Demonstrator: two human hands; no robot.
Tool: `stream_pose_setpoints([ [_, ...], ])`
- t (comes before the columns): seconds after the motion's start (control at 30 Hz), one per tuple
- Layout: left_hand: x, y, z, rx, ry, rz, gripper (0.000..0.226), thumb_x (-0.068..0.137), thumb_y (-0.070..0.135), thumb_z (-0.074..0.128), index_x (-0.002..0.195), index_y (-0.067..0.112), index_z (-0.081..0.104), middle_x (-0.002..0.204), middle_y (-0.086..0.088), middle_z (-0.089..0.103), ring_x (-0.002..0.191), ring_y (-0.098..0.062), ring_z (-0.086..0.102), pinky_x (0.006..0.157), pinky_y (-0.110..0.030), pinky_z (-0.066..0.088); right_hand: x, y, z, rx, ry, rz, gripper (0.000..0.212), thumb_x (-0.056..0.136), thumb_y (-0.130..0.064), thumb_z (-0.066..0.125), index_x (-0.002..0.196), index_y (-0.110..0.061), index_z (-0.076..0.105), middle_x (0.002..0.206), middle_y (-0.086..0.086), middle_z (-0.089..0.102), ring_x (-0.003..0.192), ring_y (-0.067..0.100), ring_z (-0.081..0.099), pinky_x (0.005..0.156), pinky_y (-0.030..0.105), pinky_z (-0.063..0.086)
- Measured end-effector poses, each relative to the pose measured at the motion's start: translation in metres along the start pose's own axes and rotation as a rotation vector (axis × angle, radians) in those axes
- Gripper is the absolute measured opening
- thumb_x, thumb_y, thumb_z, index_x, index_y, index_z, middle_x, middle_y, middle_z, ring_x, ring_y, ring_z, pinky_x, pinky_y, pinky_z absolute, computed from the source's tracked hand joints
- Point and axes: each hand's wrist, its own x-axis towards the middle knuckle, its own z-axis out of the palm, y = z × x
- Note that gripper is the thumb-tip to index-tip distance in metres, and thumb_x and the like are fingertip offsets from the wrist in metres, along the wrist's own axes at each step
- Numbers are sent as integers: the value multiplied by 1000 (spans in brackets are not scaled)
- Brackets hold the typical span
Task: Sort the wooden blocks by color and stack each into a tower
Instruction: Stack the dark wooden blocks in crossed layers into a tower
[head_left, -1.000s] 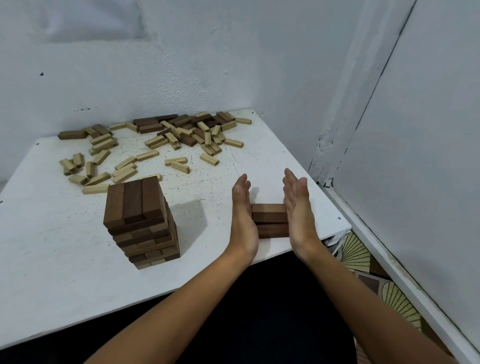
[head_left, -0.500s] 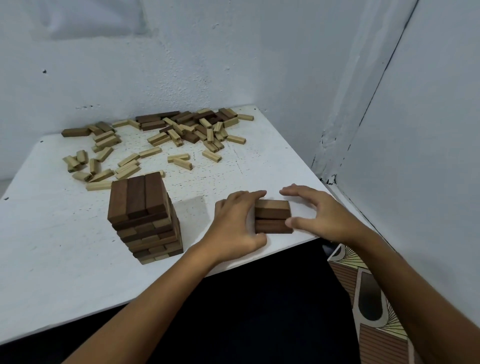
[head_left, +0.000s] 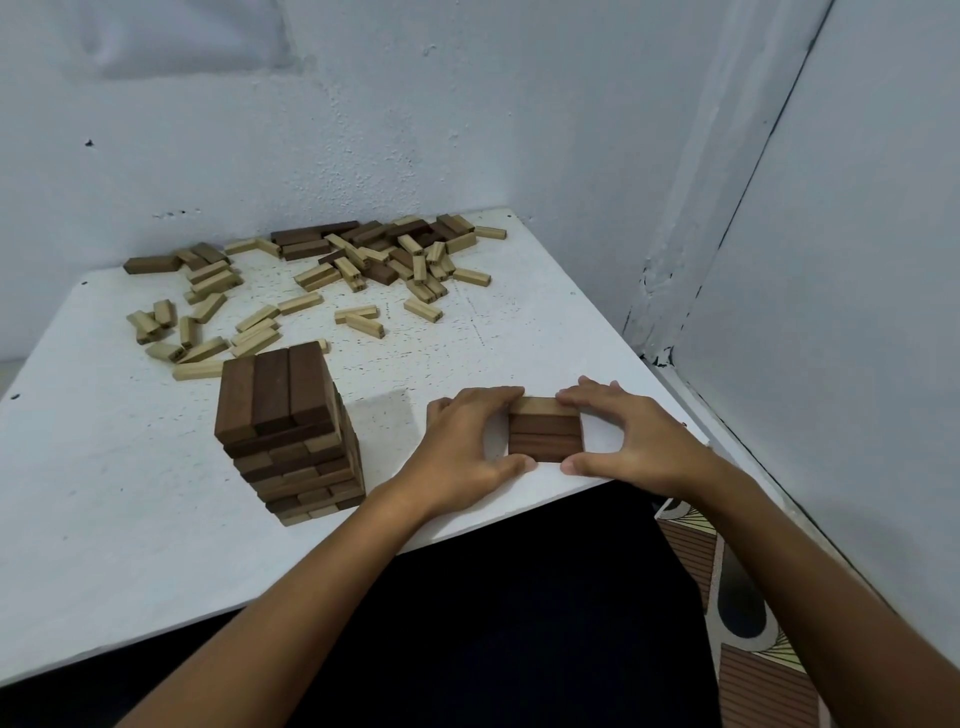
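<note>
Walls: rough pale blue-white plaster (head_left: 467, 104), corner at upper right
Table: white, speckled top (head_left: 104, 493), centre-left
Floor: patterned tiles (head_left: 748, 649), lower right
Light: soft, even

Both bare forearms rise from the bottom of the frame and converge toward the lower right of centre, the left one slanting up from the lower left and the right one from the lower right corner. The left hand (head_left: 462, 449) lies palm down with its fingers curved forward and its thumb stretched rightward along the near side. The right hand (head_left: 631, 441) mirrors it just to the right, fingers curved leftward at the far side and thumb pointing left, so the two thumb tips nearly meet.
</note>
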Motion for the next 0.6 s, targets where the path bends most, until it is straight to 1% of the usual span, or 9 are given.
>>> stream_pose_setpoints([
  [0.03, 0, 0, 0, -5, 3, -2, 68, 80, 32, 77, 141, 25, 46, 139, 5, 50, 126, -2, 30, 99, -18, 14, 0, 1, 1, 1, 7, -1, 71, 76, -34, 81, 138, -38, 47, 156, -7, 31, 142, -1, 12, 108, 19, 8],
  [0.13, 0, -1, 1, -3, 13, 3, 69, 79, 33, 77, 140, 26, 47, 139, 4, 50, 124, -1, 30, 99, -17, 14, 1, 2, 2, 5, 14, 10, 71, 76, -34, 82, 138, -38, 48, 157, -6, 31, 148, 12, 15, 110, 22, 9],
  [0.23, 0, 0, 0, -10, 7, 10, 70, 79, 33, 78, 141, 27, 46, 138, 4, 50, 119, 3, 30, 100, -19, 15, 2, 5, 3, 5, 15, 23, 74, 75, -37, 82, 139, -41, 46, 158, -7, 29, 149, 16, 14, 113, 27, 11],
  [0.27, 0, 1, -1, -17, 2, 11, 71, 79, 32, 78, 142, 28, 45, 139, 5, 49, 118, 4, 29, 101, -20, 15, 1, 5, 3, 6, 15, 25, 75, 75, -37, 82, 139, -42, 44, 158, -8, 29, 149, 15, 14, 112, 26, 11],
  [0.37, 1, 1, -5, -25, -30, 7, 77, 78, 31, 79, 145, 33, 39, 141, 5, 46, 126, -2, 29, 104, -22, 16, 1, 4, 2, 5, 14, 15, 77, 74, -36, 82, 138, -46, 41, 158, -8, 29, 148, 13, 15, 108, 22, 9],
  [0.47, 3, -2, -6, -22, -77, -20, 81, 79, 34, 77, 146, 37, 33, 143, 5, 42, 134, -9, 26, 105, -24, 15, 0, 3, 1, 18, 22, 11, 78, 73, -34, 84, 139, -44, 42, 156, -7, 32, 146, 10, 17, 107, 20, 8],
  [0.5, 4, -3, -5, -13, -84, -24, 81, 78, 35, 77, 146, 37, 32, 143, 5, 42, 136, -13, 26, 105, -25, 16, 0, 4, 1, 21, 27, 13, 78, 73, -33, 84, 139, -42, 43, 156, -7, 33, 147, 10, 17, 107, 21, 9],
  [0.6, 6, -7, -3, -10, -85, -45, 81, 77, 37, 78, 146, 34, 35, 142, 5, 46, 137, -15, 29, 107, -27, 17, 1, 7, 2, 41, 30, 24, 77, 72, -34, 85, 138, -42, 46, 156, -7, 33, 149, 14, 15, 107, 23, 11],
])
